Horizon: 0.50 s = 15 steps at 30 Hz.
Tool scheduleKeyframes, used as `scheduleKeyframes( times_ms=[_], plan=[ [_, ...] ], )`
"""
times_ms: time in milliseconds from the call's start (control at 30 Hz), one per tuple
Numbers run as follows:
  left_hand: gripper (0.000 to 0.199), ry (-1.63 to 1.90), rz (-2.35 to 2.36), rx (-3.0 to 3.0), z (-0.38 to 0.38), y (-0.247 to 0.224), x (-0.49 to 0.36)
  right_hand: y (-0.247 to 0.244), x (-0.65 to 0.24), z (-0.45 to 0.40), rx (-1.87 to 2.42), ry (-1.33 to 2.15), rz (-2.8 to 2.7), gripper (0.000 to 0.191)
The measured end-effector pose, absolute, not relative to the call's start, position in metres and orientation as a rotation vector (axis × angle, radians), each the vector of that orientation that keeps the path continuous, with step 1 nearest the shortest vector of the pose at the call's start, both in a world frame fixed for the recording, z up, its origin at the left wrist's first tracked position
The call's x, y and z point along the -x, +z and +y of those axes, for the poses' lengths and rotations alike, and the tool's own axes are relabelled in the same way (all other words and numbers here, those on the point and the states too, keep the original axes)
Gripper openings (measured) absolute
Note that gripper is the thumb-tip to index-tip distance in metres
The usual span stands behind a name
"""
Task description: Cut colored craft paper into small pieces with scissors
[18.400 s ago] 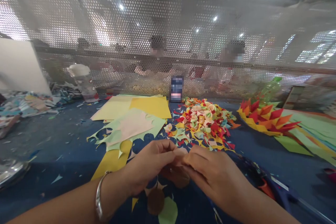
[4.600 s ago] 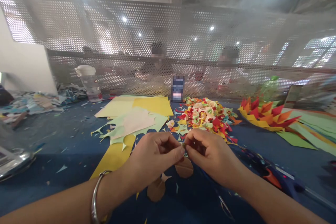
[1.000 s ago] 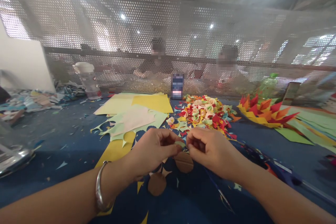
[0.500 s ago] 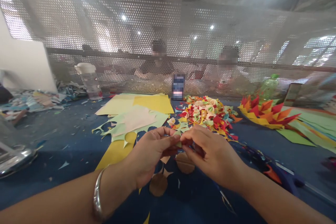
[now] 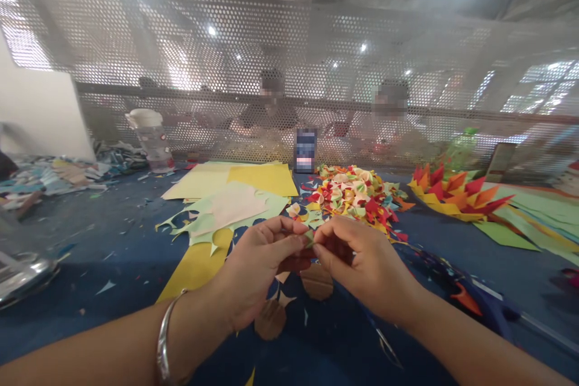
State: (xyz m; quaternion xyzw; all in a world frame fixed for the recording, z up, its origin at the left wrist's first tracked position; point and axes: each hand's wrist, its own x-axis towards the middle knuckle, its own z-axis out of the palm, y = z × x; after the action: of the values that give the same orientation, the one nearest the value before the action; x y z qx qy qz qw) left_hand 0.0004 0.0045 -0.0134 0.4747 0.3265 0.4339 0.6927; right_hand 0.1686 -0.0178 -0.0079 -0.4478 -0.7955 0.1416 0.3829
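Between my hands is a small piece of light green paper, mostly covered by my fingers. My left hand, with a silver bangle on the wrist, pinches it from the left. The fingertips of my right hand pinch its right edge. Below them on the blue table lie two brown cardboard discs, one disc under my right hand and another disc nearer me. Just beyond my hands is a heap of small folded paper pieces in red, yellow, cream and green.
Cut-out green sheets and yellow sheets lie at centre left. A phone stands before a perforated screen, with people behind it. A glue gun, small scissors and an orange-red paper flower are rightward; a bottle stands left.
My fingers have shifted slightly on the green paper, and more of it shows between them. Both hands stay in nearly the same place; the view has moved a little.
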Motion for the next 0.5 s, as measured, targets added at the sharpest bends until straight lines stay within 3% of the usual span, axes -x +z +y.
scheduleKeyframes(
  times_ms=[500],
  plan=[
    [0.018, 0.99, 0.768, -1.233, 0.0005, -0.0102, -0.0025, -0.0045, -0.1679, -0.0167, 1.143, 0.474, -1.917, 0.009]
  ],
)
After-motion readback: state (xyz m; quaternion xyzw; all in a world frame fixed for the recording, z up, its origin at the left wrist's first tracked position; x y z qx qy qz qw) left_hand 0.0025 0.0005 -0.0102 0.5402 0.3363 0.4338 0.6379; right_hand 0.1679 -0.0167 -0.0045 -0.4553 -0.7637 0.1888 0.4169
